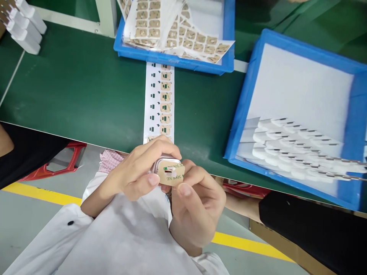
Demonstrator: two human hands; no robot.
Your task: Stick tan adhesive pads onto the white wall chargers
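Near the table's front edge, my left hand (143,168) is closed round a small rounded housing (157,163) with a pale rim. Between thumb and fingers, my right hand (197,202) pinches the edge of a tan adhesive sticker (172,179) with green print and a small slot in its middle. The sticker lies over or against the face of the housing; whether it is stuck down I cannot tell. Just beyond my hands, a white sticker sheet (148,103) lies on the green table, with tan stickers along its right column.
A blue tray (189,65) at the back holds heaped sticker sheets (147,23). To the right, another blue tray (243,99) contains rows of white plastic parts (286,141). More white parts (28,30) stand at the far left. Other people's arms (243,206) show at both sides.
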